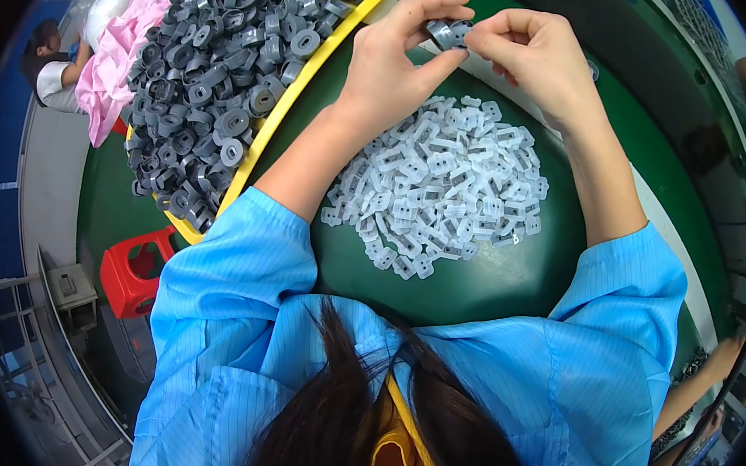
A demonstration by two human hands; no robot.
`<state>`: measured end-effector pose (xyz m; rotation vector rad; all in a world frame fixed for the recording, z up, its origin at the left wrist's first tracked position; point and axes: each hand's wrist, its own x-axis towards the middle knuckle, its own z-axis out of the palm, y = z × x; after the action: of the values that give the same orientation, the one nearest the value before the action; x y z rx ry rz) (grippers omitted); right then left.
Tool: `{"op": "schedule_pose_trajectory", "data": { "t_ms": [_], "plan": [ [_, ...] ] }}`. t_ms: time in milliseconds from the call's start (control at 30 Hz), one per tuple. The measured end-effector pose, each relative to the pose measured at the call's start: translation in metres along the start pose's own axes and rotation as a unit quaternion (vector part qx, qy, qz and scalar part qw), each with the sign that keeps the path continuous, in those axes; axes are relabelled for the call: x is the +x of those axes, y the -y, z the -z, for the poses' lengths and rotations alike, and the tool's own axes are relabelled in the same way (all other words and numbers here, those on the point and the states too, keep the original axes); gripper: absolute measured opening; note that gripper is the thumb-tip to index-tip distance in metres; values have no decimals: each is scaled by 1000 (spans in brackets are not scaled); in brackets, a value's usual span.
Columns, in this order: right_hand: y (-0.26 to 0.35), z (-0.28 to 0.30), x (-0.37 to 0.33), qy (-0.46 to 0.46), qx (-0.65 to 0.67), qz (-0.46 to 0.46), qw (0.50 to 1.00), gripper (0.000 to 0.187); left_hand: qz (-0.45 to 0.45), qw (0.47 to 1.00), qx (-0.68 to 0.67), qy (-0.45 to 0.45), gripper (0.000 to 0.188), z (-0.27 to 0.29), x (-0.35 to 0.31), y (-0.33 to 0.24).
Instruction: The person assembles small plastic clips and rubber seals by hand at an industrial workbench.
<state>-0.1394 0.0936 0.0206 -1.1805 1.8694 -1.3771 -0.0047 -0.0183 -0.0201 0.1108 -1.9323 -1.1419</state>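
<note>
High in the view, above a green table, my left hand (391, 64) grips a small dark grey plastic part (446, 34) between thumb and fingers. My right hand (539, 66) meets the right end of that part, its thumb and fingertips pinched together. Whatever sits between those right fingertips is hidden. Below both hands, between my forearms, lies a loose heap of small translucent white plastic pieces (447, 186). To the left of my left forearm, a yellow tray (252, 149) is piled with many dark grey ring-shaped plastic parts (219, 72).
The green table (368, 290) has a pale strip (671, 226) curving along its right. At the left are a red plastic stool (128, 279), a pink cloth (124, 56) and a white bag (121, 5). One person sits at far left; other people's arms show along the right edge.
</note>
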Motion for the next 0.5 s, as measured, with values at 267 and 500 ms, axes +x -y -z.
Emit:
{"op": "schedule_pose_trajectory", "data": {
  "t_ms": [267, 500],
  "plan": [
    [11, 5, -2, 17, 68, -31, 997, 17, -32, 996, 79, 36, 51, 3, 1, -8],
    [-19, 9, 8, 102, 244, -95, 960, 15, -325, 935, 143, 5, 50, -3, 13, 13]
  ]
}}
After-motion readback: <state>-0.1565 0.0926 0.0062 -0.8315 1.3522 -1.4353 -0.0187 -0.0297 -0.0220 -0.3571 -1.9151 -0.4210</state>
